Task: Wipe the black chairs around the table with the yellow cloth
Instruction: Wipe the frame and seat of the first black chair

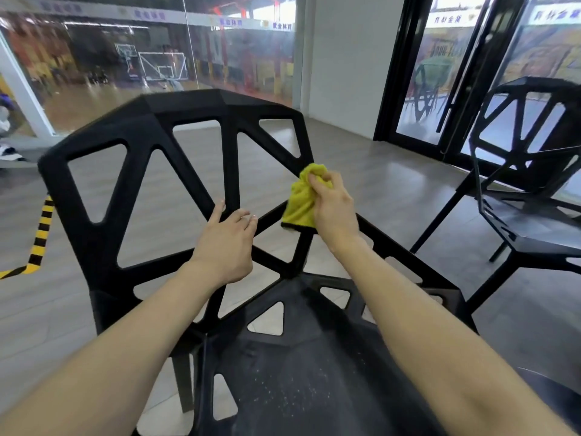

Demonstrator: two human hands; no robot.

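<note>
A black chair (151, 127) with a lattice back of triangular holes fills the middle of the head view, its dusty seat right below me. My left hand (228, 243) grips a slanted bar of the chair's back. My right hand (333, 209) is closed on the bunched yellow cloth (301, 199), which presses against the right edge of the back where it meets the side rail. A second black chair (528, 171) of the same design stands at the right.
Grey wood floor surrounds the chairs. A glass wall with a sports hall behind it runs along the back left. Black-framed glass doors (440, 89) stand at the back right. Yellow-black striped tape (41, 234) lies on the floor at the left.
</note>
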